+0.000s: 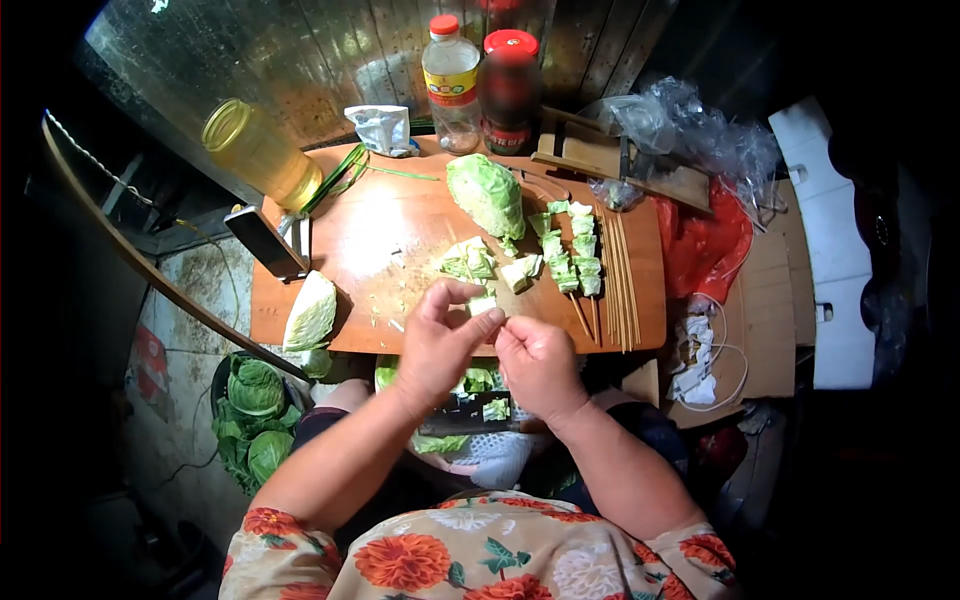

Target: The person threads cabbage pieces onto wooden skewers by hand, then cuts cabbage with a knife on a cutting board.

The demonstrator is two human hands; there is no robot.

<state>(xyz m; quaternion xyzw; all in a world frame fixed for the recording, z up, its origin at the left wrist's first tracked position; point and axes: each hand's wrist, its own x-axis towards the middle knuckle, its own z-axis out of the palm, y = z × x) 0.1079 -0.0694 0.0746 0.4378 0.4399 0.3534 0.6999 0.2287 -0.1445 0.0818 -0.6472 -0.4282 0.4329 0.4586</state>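
Note:
My left hand (437, 335) is closed around a pale cabbage piece (483, 302) at the table's near edge. Beside it my right hand (541, 362) pinches with thumb and fingertips; what lies in the pinch is too small to make out. Just beyond are cut cabbage chunks (467, 260) and a smaller cabbage piece (520, 272). Two skewers threaded with cabbage (585, 245) lie to the right, next to several bare wooden skewers (622, 285). A larger cut cabbage (485, 195) sits farther back. Below my hands, a dark flat thing (465, 411) carries cabbage bits.
On the wooden table (375, 220) a phone (265, 243) stands at left near a cabbage wedge (311, 312). Behind are a jar of yellow liquid (262, 158), a red-capped bottle (453, 95) and a red-lidded jar (510, 90). Whole cabbages (256, 387) fill a floor container.

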